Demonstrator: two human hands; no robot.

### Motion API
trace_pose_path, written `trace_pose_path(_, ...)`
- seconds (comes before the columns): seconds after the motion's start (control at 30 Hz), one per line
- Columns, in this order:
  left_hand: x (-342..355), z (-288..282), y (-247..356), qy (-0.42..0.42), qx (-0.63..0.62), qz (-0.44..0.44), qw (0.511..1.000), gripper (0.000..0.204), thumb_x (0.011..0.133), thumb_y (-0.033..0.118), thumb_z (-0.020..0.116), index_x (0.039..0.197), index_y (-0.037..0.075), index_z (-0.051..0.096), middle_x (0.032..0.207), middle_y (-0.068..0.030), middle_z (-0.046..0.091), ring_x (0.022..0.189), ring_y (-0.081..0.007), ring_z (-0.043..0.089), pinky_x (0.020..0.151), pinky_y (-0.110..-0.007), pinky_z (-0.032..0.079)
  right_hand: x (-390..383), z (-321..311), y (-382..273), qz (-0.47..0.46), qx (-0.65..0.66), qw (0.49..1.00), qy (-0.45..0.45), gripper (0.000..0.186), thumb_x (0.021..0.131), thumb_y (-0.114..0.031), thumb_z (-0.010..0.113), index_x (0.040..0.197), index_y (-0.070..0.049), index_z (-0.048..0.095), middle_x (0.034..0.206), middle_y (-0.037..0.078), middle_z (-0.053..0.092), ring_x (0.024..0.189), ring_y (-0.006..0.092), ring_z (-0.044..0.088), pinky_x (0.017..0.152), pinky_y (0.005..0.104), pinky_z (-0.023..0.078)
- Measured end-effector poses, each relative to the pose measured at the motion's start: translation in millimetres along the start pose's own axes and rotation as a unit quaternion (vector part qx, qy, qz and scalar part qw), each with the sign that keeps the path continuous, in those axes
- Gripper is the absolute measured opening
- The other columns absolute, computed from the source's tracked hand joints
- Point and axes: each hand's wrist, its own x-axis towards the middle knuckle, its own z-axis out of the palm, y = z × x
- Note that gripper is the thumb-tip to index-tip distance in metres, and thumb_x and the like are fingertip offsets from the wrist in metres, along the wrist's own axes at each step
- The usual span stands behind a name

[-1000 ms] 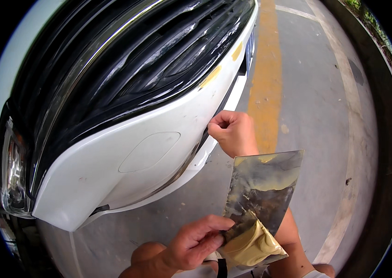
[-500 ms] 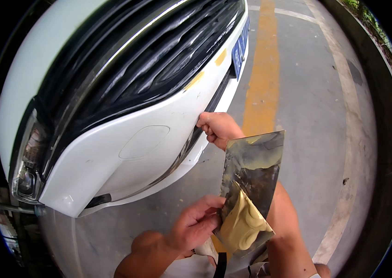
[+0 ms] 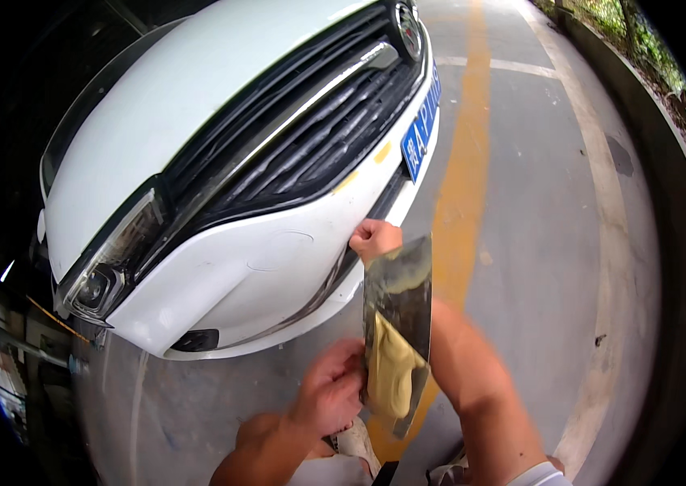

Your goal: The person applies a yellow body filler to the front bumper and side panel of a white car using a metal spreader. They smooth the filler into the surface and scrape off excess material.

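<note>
While left fingers (image 3: 349,369) grip the plate (image 3: 404,305), right fingers (image 3: 361,235) curl beyond it, beside bumper (image 3: 320,217).

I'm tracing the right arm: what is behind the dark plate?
The right forearm passes behind the plate; the right hand shows beyond its top edge. The stretch between is covered.

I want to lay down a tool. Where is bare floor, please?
Bare grey floor lies between yellow stripe and pale line, beyond the right forearm; also between white bumper and left hand. Crowded: around plate and right hand.
</note>
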Motion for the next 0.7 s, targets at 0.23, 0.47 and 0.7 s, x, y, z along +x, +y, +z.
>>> trace_pose_path(0.23,-24,-14,-1,-0.014,-0.036,-0.003,0.999,0.033,0.094,-0.004,0.033,0.126,0.000,0.042,0.121,-0.0185,0.054,0.112,-0.0270,0.056,0.092,-0.038,0.047,9,2,19,0.031,0.084,0.995,-0.051,0.013,0.074,-0.012,0.064,0.069,0.000,0.067,0.055,0.004,0.060,0.051,0.0091,0.052,0.050,0.0273,0.042)
trace_pose_path(0.47,-15,-31,7,-0.016,-0.053,-0.074,0.996,0.040,0.093,-0.005,0.037,0.132,0.004,0.042,0.117,-0.0068,0.054,0.105,-0.0123,0.052,0.087,-0.028,0.041,6,-5,10,0.024,0.077,0.994,-0.075,0.012,0.074,-0.008,0.065,0.066,0.001,0.066,0.056,0.003,0.061,0.052,0.0074,0.053,0.050,0.0251,0.042)
trace_pose_path(0.7,-9,-49,14,-0.029,0.010,-0.076,0.997,0.037,0.094,-0.004,0.040,0.131,0.003,0.043,0.113,-0.0048,0.056,0.099,-0.0086,0.051,0.082,-0.022,0.041,13,7,34,0.143,0.209,0.964,-0.087,0.012,0.075,-0.007,0.064,0.065,0.000,0.064,0.056,0.002,0.057,0.051,0.0085,0.048,0.048,0.0235,0.037)
